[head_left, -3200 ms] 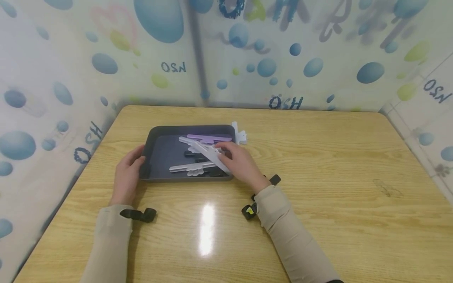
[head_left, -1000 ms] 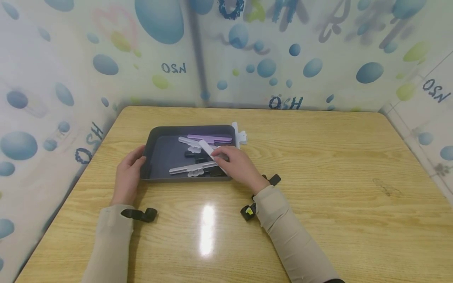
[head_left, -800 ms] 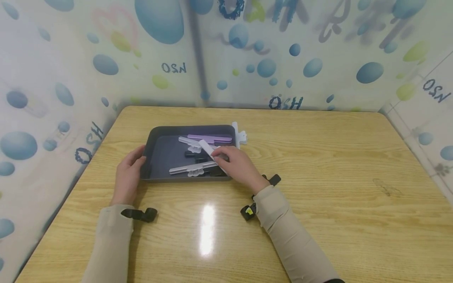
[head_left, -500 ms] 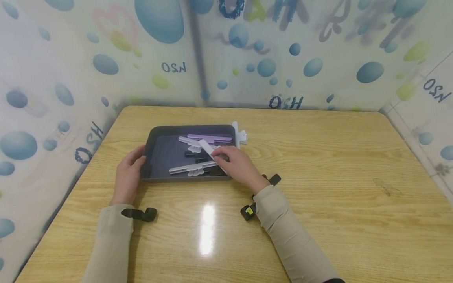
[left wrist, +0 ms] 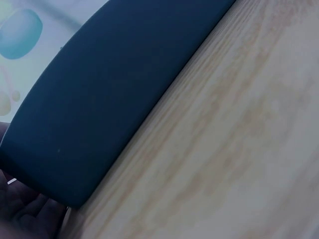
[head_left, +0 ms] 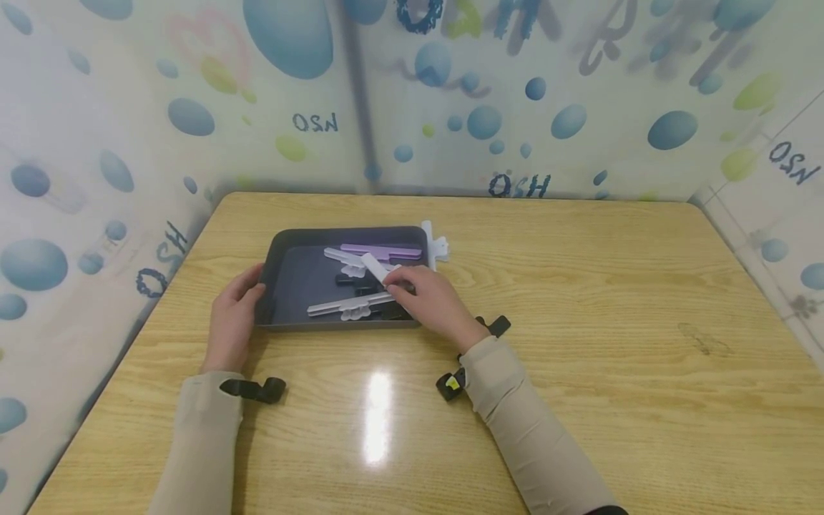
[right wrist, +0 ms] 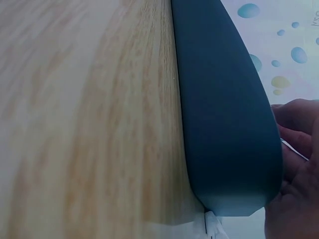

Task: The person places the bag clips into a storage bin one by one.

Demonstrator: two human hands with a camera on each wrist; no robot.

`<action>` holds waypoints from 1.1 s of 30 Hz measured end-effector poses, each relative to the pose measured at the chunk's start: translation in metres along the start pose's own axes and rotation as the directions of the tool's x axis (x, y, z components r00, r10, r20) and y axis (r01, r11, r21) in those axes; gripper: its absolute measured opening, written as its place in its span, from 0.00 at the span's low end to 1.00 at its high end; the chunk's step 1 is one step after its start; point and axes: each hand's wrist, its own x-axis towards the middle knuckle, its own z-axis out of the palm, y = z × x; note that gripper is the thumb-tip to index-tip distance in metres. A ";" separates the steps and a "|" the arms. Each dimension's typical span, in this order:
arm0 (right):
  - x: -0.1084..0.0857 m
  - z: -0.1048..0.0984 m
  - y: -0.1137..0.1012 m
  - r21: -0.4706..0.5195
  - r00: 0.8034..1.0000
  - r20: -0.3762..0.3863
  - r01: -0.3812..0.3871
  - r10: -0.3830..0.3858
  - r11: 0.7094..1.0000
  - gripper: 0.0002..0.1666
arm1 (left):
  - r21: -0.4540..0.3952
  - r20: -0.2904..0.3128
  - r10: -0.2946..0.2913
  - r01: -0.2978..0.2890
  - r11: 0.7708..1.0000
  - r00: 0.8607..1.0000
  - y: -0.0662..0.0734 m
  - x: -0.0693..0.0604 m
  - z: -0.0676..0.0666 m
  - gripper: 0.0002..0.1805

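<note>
A dark grey rectangular tray (head_left: 341,325) sits on the wooden table, holding several long plastic bag clips. My left hand (head_left: 233,315) grips its left end, thumb at the rim; part of that hand shows by the tray wall in the left wrist view. Over the tray's right side, my right hand (head_left: 433,295) pinches a slanted white bag clip (head_left: 373,267), whose lower part is hidden by the fingers. Around it lie a purple clip (head_left: 380,252), a second white clip (head_left: 341,256), a light clip (head_left: 341,306) nearer the front, and a black piece (head_left: 347,280).
Another white clip (head_left: 440,248) lies outside the tray, against its right end. Bare table (head_left: 579,322) stretches to the right and in front. A patterned wall (head_left: 463,143) stands behind the table. Each wrist carries a black strap with a small camera.
Since the oldest frame, my right hand has shifted slightly left and down, and the pinched white clip's visible end has moved right. During the last second almost nothing moves. My left hand stays put.
</note>
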 end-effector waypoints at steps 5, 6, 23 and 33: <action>0.000 0.000 -0.001 0.001 1.000 -0.008 0.003 -0.003 1.000 0.12 | 0.001 0.004 -0.008 0.008 1.000 1.000 0.000 0.000 0.000 0.23; 0.000 0.000 0.000 0.002 1.000 -0.009 0.004 -0.004 1.000 0.12 | 0.001 0.004 -0.008 0.008 1.000 1.000 0.000 0.001 0.000 0.23; 0.001 0.002 0.002 0.003 1.000 -0.005 -0.003 0.003 1.000 0.12 | 0.019 -0.006 -0.026 0.026 0.999 1.000 0.000 0.000 0.000 0.23; 0.000 0.000 0.004 0.093 0.999 0.008 -0.034 0.034 0.995 0.13 | 0.021 -0.003 -0.028 0.028 0.999 1.000 0.001 0.000 0.000 0.23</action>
